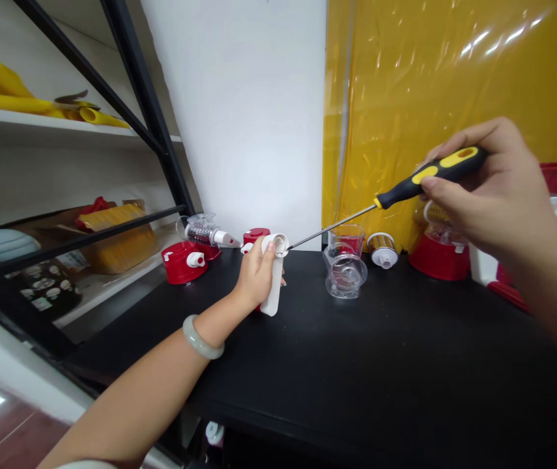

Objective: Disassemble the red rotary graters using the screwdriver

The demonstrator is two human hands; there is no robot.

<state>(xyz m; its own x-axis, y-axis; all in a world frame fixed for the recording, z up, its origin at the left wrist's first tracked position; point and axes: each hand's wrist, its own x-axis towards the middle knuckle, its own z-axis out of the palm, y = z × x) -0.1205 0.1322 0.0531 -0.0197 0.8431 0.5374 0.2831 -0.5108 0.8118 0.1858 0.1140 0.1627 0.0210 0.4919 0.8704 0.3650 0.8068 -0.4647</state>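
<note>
My left hand [255, 273] is closed around a white plastic crank handle [272, 293] with a round ring-shaped end at its top. Part of something red shows behind that hand, mostly covered. In my right hand [493, 182] is a screwdriver [405, 189] with a black and yellow grip, held between thumb and fingers. Its long metal shaft slants down to the left, and the tip meets the ring end of the handle; whether it is inside or only touching the rim I cannot tell.
On the black tabletop [356, 378] stand a red base [184, 263], a clear plastic hopper [345, 273] and a grater drum [382, 250]. A red grater body [439, 254] is at the right, partly behind my forearm. Shelves with a black frame [146, 85] rise on the left.
</note>
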